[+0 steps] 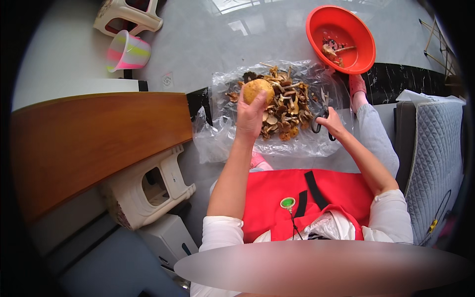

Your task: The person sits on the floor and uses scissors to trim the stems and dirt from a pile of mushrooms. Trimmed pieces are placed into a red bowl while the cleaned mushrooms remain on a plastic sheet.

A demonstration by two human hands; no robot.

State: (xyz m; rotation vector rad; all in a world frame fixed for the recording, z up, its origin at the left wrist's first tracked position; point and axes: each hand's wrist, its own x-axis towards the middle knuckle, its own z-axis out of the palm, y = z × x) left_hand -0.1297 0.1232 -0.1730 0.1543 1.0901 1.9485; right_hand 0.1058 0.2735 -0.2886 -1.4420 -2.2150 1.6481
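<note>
My left hand (pixel 251 115) holds up a mushroom with a round, yellow-brown cap (pixel 259 92), above the left side of a heap of brown mushrooms (pixel 287 105). The heap, with caps and stems mixed, lies on a clear plastic sheet or bag (pixel 226 128) spread on the floor. Right of the heap, my right hand (pixel 331 122) grips black-handled scissors (pixel 325 107), their blades pointing away from me and slightly parted. Farther off at the right, a red plastic basin (pixel 365 37) has a long-stemmed mushroom (pixel 329 50) and smaller pieces in it.
A wooden tabletop (pixel 100 144) lies at the left, with a cream plastic stool (pixel 163 189) beside it. A striped bucket (pixel 130 51) and another stool (pixel 148 16) are at the far left. A quilted grey cover (pixel 436 156) hangs at the right, near my leg.
</note>
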